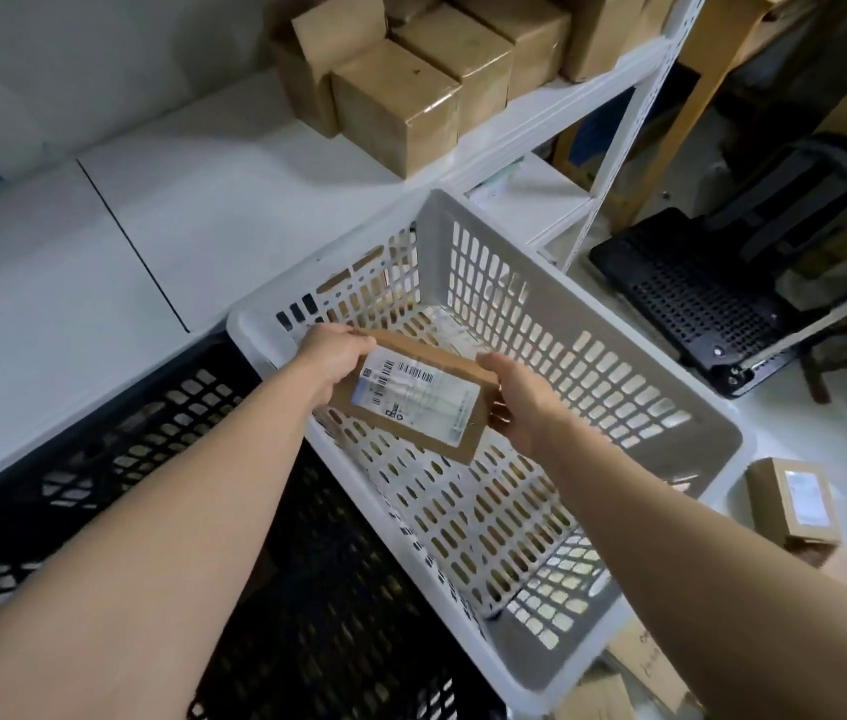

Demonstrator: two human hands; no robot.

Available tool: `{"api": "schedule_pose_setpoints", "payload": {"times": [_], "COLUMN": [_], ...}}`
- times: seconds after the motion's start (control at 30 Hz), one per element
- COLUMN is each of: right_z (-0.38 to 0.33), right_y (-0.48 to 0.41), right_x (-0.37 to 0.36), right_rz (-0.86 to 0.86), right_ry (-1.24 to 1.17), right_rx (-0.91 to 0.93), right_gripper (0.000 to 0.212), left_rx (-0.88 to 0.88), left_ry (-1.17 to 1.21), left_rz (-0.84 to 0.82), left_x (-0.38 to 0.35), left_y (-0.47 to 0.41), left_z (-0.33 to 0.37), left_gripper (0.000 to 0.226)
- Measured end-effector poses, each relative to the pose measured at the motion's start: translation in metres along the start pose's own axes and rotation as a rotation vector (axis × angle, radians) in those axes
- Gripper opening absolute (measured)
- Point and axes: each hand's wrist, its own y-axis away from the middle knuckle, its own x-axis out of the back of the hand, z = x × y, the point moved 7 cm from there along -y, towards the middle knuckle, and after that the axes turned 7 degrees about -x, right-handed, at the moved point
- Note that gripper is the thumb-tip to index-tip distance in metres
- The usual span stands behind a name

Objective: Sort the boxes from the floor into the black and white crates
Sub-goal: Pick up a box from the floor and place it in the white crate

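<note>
White shelf unit (234, 210) ran along the back. Black crate (114, 439) sat at left, touching the white crate (582, 317) at right. Brown cartons (400, 111) stood on the shelf. A flat cardboard box (421, 402), label up, hung over the white crate's inside, w/ left hand (335, 361) gripping its far-left corner and right hand (520, 402) clasping its right edge. Smaller box (795, 504) lay on the floor beside the white crate, poss. labelled too; blurry.

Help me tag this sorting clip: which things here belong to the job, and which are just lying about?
Part of the job:
labelled box, held over the crates by the left hand and right hand
white crate
black crate
small box on the floor

Just lying about:
taped cartons
white shelf they stand on
</note>
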Motion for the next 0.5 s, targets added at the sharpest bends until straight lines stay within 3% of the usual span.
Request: {"api": "schedule_pose_setpoints", "payload": {"times": [0.13, 0.23, 0.5], "right_z": [0.019, 0.024, 0.038], "right_y": [-0.024, -0.043, -0.072], "right_x": [-0.020, -0.034, -0.054], "right_rz": [-0.013, 0.004, 0.048], "right_ry": [0.008, 0.046, 0.012], "right_rx": [-0.109, -0.143, -0.197], "right_gripper": [0.023, 0.024, 0.038], "left_rx": [0.027, -0.007, 0.100], "left_ry": [-0.194, -0.340, -0.312], "left_rz": [-0.114, -0.084, -0.137], "left_x": [-0.006, -0.001, 0.004], "left_y": [-0.028, -0.044, -0.071], "left_z": [-0.003, 0.000, -0.020], "left_gripper": [0.018, 0.024, 0.022]}}
